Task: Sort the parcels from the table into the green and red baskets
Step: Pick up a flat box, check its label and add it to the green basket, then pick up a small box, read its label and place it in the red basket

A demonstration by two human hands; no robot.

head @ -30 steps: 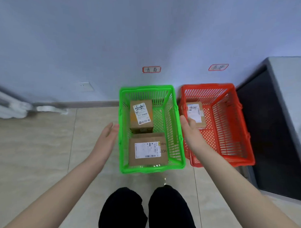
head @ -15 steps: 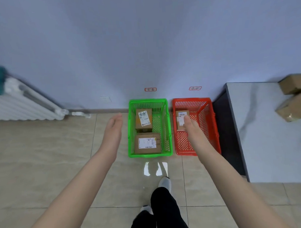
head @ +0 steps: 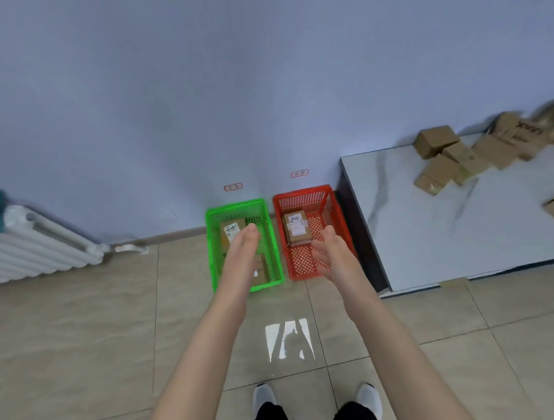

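Observation:
A green basket point(head: 214, 243) and a red basket point(head: 329, 208) stand side by side on the floor against the wall. The green one holds two brown parcels point(head: 230, 232), partly hidden behind my left hand point(head: 241, 255). One labelled parcel point(head: 297, 229) lies in the red basket. My right hand point(head: 332, 252) hovers in front of the red basket. Both hands are empty with fingers apart, palms facing each other. Several brown parcels point(head: 450, 159) are piled on the grey table point(head: 443, 229) at the right.
A white radiator point(head: 35, 246) runs along the left wall. Two small red-framed labels point(head: 233, 187) are stuck on the wall above the baskets. My feet in grey shoes point(head: 368, 398) stand on the tiled floor below.
The view has pulled back and swung right, so the baskets look smaller and more of the table and its parcels shows. Both empty hands have drawn closer together in front of the baskets.

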